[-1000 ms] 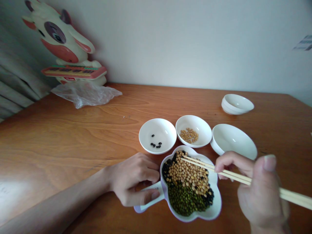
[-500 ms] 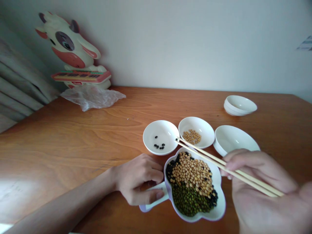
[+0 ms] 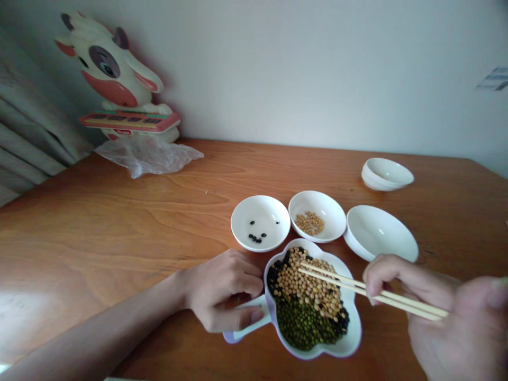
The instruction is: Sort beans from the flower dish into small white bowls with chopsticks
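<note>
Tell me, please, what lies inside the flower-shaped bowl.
The flower-shaped bowl holds yellow beans, green beans and black beans at the edges. The chopsticks in the right hand reach over the yellow ones. The heap covers the bowl's floor.

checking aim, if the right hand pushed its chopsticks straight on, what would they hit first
Probably the yellow beans in the flower-shaped dish: the chopsticks in the right hand point left, tips over that heap, though their height above it is unclear.

Row of bowls [image 3: 317,203] just behind dish [image 3: 353,338] (bare table [image 3: 119,222] leftward)
</note>
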A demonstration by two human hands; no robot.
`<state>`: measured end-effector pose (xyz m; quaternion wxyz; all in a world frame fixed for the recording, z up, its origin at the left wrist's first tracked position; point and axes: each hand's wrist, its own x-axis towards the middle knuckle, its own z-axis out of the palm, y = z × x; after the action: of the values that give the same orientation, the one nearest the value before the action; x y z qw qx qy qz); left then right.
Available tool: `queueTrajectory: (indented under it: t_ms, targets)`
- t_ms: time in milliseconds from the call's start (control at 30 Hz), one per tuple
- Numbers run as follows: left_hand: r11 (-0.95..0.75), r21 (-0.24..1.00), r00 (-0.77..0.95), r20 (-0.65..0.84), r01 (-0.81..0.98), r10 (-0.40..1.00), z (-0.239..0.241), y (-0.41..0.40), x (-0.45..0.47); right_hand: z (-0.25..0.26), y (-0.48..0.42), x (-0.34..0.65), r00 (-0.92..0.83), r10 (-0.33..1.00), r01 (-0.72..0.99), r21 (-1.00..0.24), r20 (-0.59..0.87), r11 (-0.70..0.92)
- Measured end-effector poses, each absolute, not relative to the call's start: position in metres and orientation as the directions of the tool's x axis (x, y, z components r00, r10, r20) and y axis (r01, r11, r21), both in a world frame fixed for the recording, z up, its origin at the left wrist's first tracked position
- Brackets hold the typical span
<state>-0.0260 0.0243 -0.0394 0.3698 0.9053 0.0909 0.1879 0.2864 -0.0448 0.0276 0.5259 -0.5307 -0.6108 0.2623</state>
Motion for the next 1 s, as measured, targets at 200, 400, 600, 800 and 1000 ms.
queueTrajectory:
  t_ms: [200, 400, 600, 800, 1000]
  targets:
    - [-0.72, 0.694, 0.911, 0.284, 0.019, 0.298, -0.039, 0.024, -0.026, 0.022, -0.041, 0.298, -0.166, 0.976, 0.421, -0.884, 0.144, 0.202]
    - [-0.719, 0.695, 0.907, 0.294, 0.014, 0.301, -0.039, 0.024, -0.026, 0.009, -0.043, 0.299, -0.097, 0.988, 0.45, -0.88, 0.122, 0.153]
    - [-0.716, 0.698, 0.915, 0.271, 0.027, 0.299, -0.04, 0.024, -0.027, 0.011, -0.043, 0.296, -0.072, 0.984, 0.465, -0.868, 0.161, 0.176]
    - [-0.716, 0.699, 0.904, 0.302, 0.006, 0.303, -0.038, 0.024, -0.025, 0.02, -0.046, 0.279, 0.106, 0.974, 0.486, -0.865, 0.199, 0.124]
    - [-0.707, 0.707, 0.912, 0.275, 0.023, 0.304, -0.039, 0.024, -0.026, 0.009, -0.042, 0.297, 0.076, 0.964, 0.48, -0.856, 0.256, 0.19]
